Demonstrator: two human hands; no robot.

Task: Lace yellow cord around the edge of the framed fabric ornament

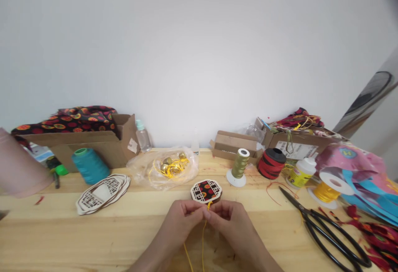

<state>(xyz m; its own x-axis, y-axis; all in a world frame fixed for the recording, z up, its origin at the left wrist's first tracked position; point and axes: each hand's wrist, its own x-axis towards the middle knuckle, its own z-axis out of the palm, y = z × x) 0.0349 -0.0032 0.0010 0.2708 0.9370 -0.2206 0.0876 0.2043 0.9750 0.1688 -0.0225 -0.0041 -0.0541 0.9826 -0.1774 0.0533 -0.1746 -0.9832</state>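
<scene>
Both hands meet at the lower middle of the head view, fingertips pinched together. My left hand (185,221) and my right hand (228,222) are closed on a thin yellow cord (203,239). Two strands of it hang down between the wrists, and a short yellow loop rises above the fingertips. Just beyond the fingers lies an octagonal wooden piece (206,191) with cut-out borders and black, red and orange patterned fabric in its centre. The cord's top end overlaps the lower edge of this piece; whether it is attached there cannot be made out.
Wooden frames (102,193) and a teal thread cone (90,166) are at left. A plastic bag (137,166) holds bells and yellow cord. Black scissors (323,226), spools, a glue bottle (301,172) and fabric scraps (381,239) lie right. Cardboard boxes (127,137) stand along the wall.
</scene>
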